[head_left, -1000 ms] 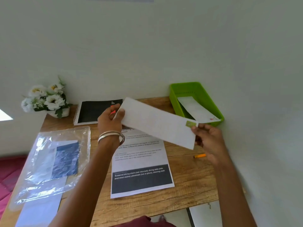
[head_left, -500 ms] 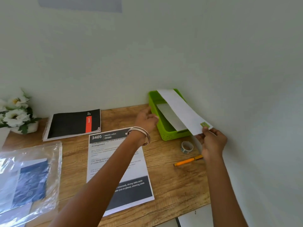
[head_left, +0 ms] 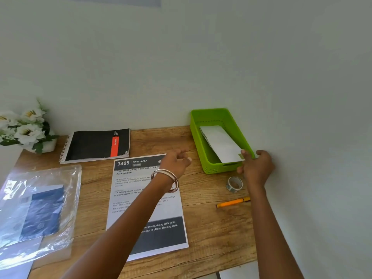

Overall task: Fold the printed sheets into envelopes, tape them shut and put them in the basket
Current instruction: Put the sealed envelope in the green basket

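One folded white paper envelope (head_left: 220, 142) lies in the green plastic basket (head_left: 203, 135), its near end propped on the rim, pinched by your right hand (head_left: 256, 166). Your left hand (head_left: 176, 163) hovers loosely curled, empty. Releasing carelessly may tip it out.

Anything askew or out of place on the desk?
The folded envelope lies diagonally in the green basket, its near end riding up on the front rim under the right hand. Nothing spilled or damaged.
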Tool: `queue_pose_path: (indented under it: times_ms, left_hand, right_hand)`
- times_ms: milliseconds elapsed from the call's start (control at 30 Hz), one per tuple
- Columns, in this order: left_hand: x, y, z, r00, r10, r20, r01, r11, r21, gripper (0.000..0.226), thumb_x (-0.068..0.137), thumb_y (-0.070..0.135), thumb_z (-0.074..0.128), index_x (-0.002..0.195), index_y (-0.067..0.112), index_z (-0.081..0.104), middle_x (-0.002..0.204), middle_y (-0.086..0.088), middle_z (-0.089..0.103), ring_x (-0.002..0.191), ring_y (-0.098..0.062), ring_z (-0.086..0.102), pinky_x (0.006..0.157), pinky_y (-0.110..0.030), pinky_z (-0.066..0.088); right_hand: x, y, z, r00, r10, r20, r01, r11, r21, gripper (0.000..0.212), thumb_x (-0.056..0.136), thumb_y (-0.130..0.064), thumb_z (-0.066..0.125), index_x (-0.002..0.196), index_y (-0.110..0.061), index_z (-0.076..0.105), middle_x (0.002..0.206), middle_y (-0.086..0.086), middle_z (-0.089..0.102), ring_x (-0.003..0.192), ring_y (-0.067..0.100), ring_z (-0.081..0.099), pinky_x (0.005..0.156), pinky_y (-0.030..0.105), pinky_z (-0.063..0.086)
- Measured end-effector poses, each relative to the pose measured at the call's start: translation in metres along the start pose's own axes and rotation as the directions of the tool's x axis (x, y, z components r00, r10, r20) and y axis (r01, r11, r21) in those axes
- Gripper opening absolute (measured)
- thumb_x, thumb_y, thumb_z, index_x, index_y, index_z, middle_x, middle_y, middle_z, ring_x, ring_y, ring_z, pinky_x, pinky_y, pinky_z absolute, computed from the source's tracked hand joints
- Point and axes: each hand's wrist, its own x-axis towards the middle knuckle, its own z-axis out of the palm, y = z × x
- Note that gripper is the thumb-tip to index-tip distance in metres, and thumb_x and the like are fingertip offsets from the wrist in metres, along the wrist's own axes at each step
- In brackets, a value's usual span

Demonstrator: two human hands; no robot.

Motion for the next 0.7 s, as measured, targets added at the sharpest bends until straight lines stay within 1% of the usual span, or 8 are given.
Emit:
queue_pose_path:
  times_ms: [67,167,267,367,400,500,633,700]
  left_hand:
    - [-0.005,-0.006,-0.008,1.0,0.013,-0.019,-0.012,1.0,0.028,0.033,0.086,0.014,0.062,0.117,0.023,0.06,0.107,0.0,0.065,0.097,-0.021,0.063,0.087,-0.04,0.051]
    - [-0.016,-0.021,-0.028,0.996,0.027,-0.079,-0.022,0.998,0.066,0.025,0.087,0.013,0.061,0.109,0.022,0.064,0.096,0.002,0.067,0.088,-0.017,0.065,0.082,-0.035,0.052]
    - [-0.03,-0.039,-0.055,0.988,0.071,-0.138,-0.041,0.978,0.206,0.019,0.087,0.014,0.061,0.103,0.024,0.065,0.095,0.002,0.068,0.084,-0.012,0.064,0.07,-0.023,0.05]
    - [-0.045,-0.058,-0.079,0.979,0.127,-0.163,-0.057,0.925,0.377,0.021,0.086,0.013,0.062,0.107,0.017,0.065,0.098,0.0,0.068,0.081,-0.01,0.062,0.07,-0.016,0.046]
    - [-0.05,-0.066,-0.086,0.975,0.152,-0.16,-0.066,0.893,0.445,0.023,0.086,0.013,0.062,0.108,0.016,0.065,0.099,-0.001,0.068,0.081,-0.011,0.061,0.071,-0.016,0.045]
    - [-0.063,-0.09,-0.103,0.962,0.195,-0.192,-0.039,0.791,0.611,0.027,0.085,0.014,0.064,0.112,0.015,0.063,0.112,-0.005,0.065,0.097,-0.019,0.06,0.084,-0.029,0.048]
    - [-0.065,-0.117,-0.122,0.978,0.116,-0.174,0.059,0.647,0.76,0.041,0.084,0.019,0.065,0.124,0.018,0.056,0.139,-0.004,0.046,0.124,-0.029,0.043,0.102,-0.045,0.041]
    - [-0.064,-0.125,-0.131,0.983,0.073,-0.169,0.081,0.652,0.754,0.048,0.083,0.02,0.065,0.129,0.02,0.05,0.142,-0.002,0.042,0.127,-0.029,0.04,0.103,-0.046,0.041]
  right_hand:
    - [-0.003,0.001,-0.004,0.999,-0.032,-0.041,0.03,0.999,-0.038,0.042,0.089,-0.029,0.065,0.12,-0.004,0.052,0.069,0.015,0.065,0.038,0.022,0.058,0.044,0.029,0.052]
    - [-0.026,-0.004,-0.008,0.982,-0.187,0.0,0.187,0.981,-0.051,0.027,0.091,-0.029,0.063,0.109,-0.009,0.057,0.06,0.0,0.06,0.043,0.016,0.059,0.061,0.032,0.053]
    - [-0.062,-0.001,-0.001,0.912,-0.298,0.281,0.316,0.949,-0.019,0.015,0.089,-0.025,0.065,0.1,-0.016,0.061,0.058,-0.002,0.058,0.047,0.01,0.058,0.055,0.028,0.046]
    - [-0.093,0.014,0.017,0.779,-0.242,0.579,0.325,0.945,-0.042,0.013,0.086,-0.026,0.068,0.098,-0.024,0.063,0.068,-0.001,0.061,0.06,0.016,0.061,0.054,0.035,0.053]
    - [-0.102,0.02,0.023,0.745,-0.215,0.631,0.339,0.937,-0.08,0.015,0.085,-0.026,0.069,0.099,-0.023,0.063,0.073,-0.003,0.063,0.066,0.012,0.061,0.057,0.03,0.053]
    - [-0.121,0.032,0.043,0.72,-0.189,0.668,0.368,0.92,-0.137,0.032,0.085,-0.026,0.07,0.112,-0.011,0.063,0.091,-0.001,0.066,0.081,0.008,0.061,0.066,0.015,0.047]
    - [-0.127,0.038,0.079,0.698,-0.141,0.702,0.384,0.901,-0.202,0.049,0.084,-0.027,0.07,0.127,-0.01,0.054,0.124,0.009,0.058,0.112,0.024,0.054,0.093,0.041,0.049]
    - [-0.124,0.032,0.097,0.665,-0.167,0.728,0.421,0.889,-0.18,0.054,0.08,-0.028,0.073,0.128,-0.016,0.051,0.127,0.006,0.056,0.117,0.025,0.051,0.097,0.045,0.046]
